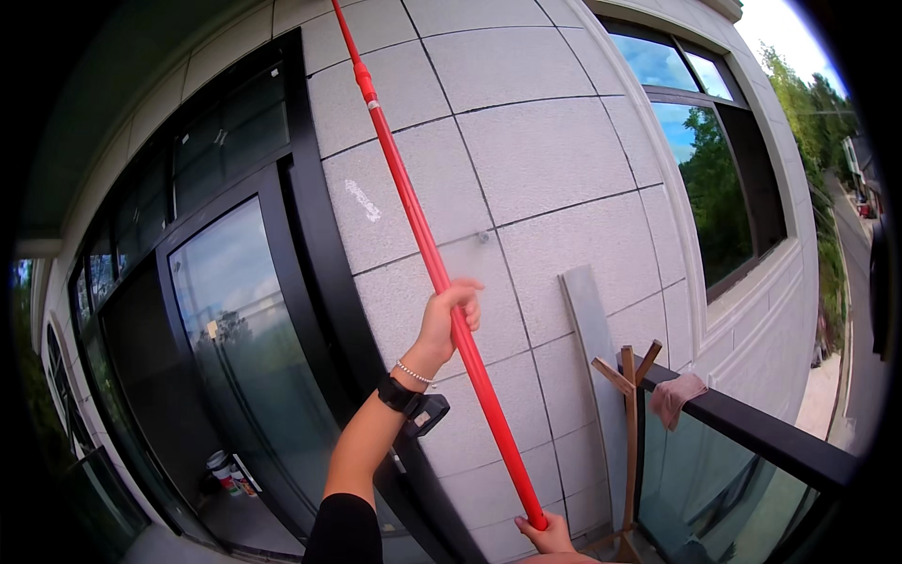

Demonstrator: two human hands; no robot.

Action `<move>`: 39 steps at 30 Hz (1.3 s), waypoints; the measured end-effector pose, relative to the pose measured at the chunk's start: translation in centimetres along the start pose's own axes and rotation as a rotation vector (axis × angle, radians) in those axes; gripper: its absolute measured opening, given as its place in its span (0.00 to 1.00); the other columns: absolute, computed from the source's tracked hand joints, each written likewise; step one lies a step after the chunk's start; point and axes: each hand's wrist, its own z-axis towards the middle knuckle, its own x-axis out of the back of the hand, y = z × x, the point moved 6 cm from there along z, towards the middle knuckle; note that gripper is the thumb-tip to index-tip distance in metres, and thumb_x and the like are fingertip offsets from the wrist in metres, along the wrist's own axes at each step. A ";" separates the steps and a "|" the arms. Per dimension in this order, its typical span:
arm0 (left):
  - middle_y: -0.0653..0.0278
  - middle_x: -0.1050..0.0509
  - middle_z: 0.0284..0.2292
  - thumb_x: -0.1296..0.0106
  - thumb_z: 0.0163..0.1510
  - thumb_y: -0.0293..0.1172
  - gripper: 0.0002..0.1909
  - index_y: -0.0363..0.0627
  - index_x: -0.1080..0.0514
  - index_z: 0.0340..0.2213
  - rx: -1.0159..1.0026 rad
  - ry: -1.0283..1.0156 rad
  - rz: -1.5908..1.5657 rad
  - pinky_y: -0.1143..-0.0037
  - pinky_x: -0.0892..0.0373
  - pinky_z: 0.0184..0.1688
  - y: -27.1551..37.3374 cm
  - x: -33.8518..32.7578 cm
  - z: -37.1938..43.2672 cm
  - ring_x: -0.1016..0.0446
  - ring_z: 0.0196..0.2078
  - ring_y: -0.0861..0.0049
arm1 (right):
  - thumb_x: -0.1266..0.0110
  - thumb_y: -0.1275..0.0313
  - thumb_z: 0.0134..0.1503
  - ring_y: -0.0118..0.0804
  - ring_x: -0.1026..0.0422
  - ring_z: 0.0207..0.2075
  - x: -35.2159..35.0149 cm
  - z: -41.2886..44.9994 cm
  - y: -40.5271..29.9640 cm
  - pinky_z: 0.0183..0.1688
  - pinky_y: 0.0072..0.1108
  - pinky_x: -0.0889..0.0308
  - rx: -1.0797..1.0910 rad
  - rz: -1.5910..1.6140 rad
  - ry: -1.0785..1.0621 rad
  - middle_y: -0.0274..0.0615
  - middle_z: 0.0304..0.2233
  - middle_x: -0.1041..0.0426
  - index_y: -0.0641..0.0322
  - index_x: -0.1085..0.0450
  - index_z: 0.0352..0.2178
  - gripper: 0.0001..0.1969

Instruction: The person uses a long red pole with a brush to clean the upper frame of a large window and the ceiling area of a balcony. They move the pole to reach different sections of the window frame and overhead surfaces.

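A long red telescopic pole [405, 183] runs slantwise from the top of the view down to the lower middle, in front of a wall of pale stone tiles [550, 155]. Partway along it, my left hand [451, 314] is wrapped around the pole; a beaded bracelet and a black wrist-worn device sit on that wrist. My right hand [548, 534] holds the pole's bottom end, low in the picture. The collar [363, 74] between two pole sections shows higher up. Whatever the pole's far end bears is cut off by the top edge.
A dark-framed glass door [254, 303] stands at the left, with buckets [224, 471] inside. To the right, a grey board [592, 352] leans on the wall beside a wooden stand [629, 437]. A pink cloth [678, 398] hangs over the glass balustrade's dark handrail [768, 430].
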 end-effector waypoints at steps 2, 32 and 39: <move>0.72 0.40 0.15 0.57 0.54 0.33 0.09 0.40 0.34 0.33 0.028 -0.086 0.163 0.82 0.42 0.20 -0.1 -1.9 0.0 0.40 0.17 0.84 | 0.38 0.64 0.47 0.20 0.39 0.19 0.2 -0.8 -0.7 0.22 0.17 0.43 -0.004 0.043 0.044 0.29 0.16 0.35 0.64 0.31 0.21 0.14; 0.63 0.30 0.24 0.49 0.52 0.30 0.08 0.39 0.35 0.27 0.370 -0.376 0.282 0.75 0.25 0.32 -4.0 -10.2 1.6 0.27 0.26 0.75 | 0.47 0.74 0.52 0.24 0.38 0.16 -1.3 -2.3 -10.7 0.19 0.17 0.42 0.000 0.357 0.067 0.33 0.17 0.36 0.64 0.37 0.28 0.07; 0.64 0.32 0.21 0.52 0.53 0.25 0.05 0.40 0.37 0.27 0.584 -0.367 0.092 0.74 0.28 0.34 -4.0 -6.7 3.2 0.31 0.22 0.78 | 0.46 0.73 0.51 0.21 0.39 0.16 -8.8 -0.9 -3.4 0.18 0.16 0.45 0.180 0.571 -0.077 0.28 0.16 0.38 0.56 0.37 0.21 0.08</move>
